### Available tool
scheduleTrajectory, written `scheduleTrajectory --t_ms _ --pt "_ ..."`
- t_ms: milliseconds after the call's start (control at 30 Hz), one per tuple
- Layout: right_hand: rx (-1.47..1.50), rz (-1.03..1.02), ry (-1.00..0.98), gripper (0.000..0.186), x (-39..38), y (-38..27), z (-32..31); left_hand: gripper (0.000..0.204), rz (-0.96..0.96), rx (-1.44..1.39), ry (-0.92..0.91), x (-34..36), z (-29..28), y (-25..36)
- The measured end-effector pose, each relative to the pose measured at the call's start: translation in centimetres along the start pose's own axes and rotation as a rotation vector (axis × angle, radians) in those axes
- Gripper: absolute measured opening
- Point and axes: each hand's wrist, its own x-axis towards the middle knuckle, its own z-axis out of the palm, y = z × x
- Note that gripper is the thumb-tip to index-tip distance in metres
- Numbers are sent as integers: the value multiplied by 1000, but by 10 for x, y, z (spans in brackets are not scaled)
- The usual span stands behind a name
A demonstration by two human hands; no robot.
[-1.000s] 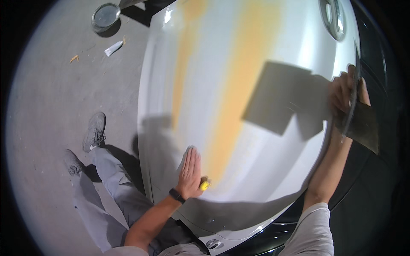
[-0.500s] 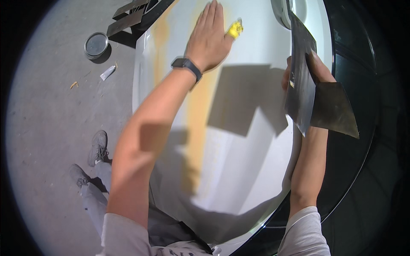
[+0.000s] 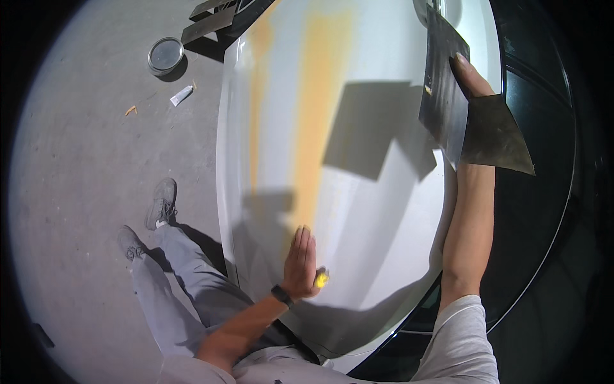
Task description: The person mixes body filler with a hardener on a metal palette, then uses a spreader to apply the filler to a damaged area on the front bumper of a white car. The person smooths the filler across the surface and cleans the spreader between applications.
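A white car door panel (image 3: 371,243) fills the middle, with a wide yellow filler streak (image 3: 316,115) down it and a thinner filler streak (image 3: 255,147) to its left. My left hand (image 3: 300,265) lies flat on the lower end of the wide streak, fingers stretched and together; its thumb is smeared or wrapped in something yellow. In my right hand (image 3: 473,75) are two thin metal filler spreaders, one dark upright spreader (image 3: 444,89) and one tilted spreader (image 3: 495,137). The right thumb shows on them; the other fingers are mostly hidden behind.
A door handle (image 3: 444,9) sits at the panel's top right, beside dark glass (image 3: 531,160). On the grey floor at left are a round tin (image 3: 165,55), a white tube (image 3: 182,95), an orange scrap (image 3: 131,111) and metal sheets (image 3: 208,25). My shoes (image 3: 161,203) stand below.
My left hand has slid from the top of the wide streak down to its lower end, toward me. My right hand still holds the spreaders, a little higher in view. The view has shifted slightly.
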Motion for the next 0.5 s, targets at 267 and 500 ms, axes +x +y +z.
scheduleTrajectory --t_ms 267,500 --pt "124 71 -81 34 -5 2 2 67 -192 200 347 102 4 -69" --pt "189 160 -151 38 -8 -6 6 77 -193 171 288 116 26 59"
